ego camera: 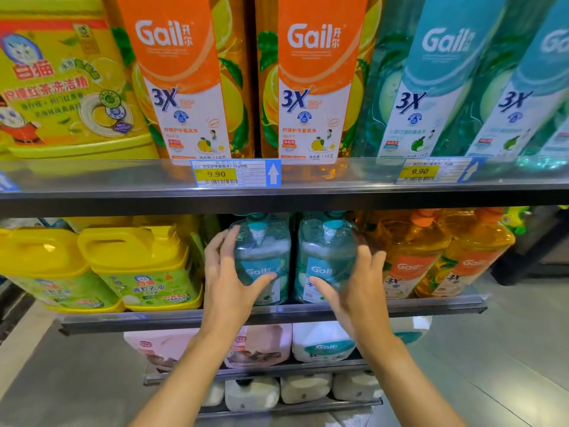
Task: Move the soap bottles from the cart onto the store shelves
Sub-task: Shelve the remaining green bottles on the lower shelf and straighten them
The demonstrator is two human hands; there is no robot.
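Two clear teal Gail soap bottles stand side by side on the middle shelf (pixel 277 315). My left hand (pixel 229 272) wraps the left side and front of the left teal bottle (pixel 264 251). My right hand (pixel 357 285) wraps the right side and front of the right teal bottle (pixel 323 251). Both bottles stand upright with their bases on the shelf, pump tops close under the shelf above. The cart is out of view.
Yellow jugs (pixel 135 266) stand left of the teal pair, orange Gail bottles (pixel 409 260) right of it. The upper shelf (pixel 338 198) holds tall orange and teal Gail bottles with price tags (pixel 235 174). Lower shelves hold white and pink refill jugs. Grey floor lies to the right.
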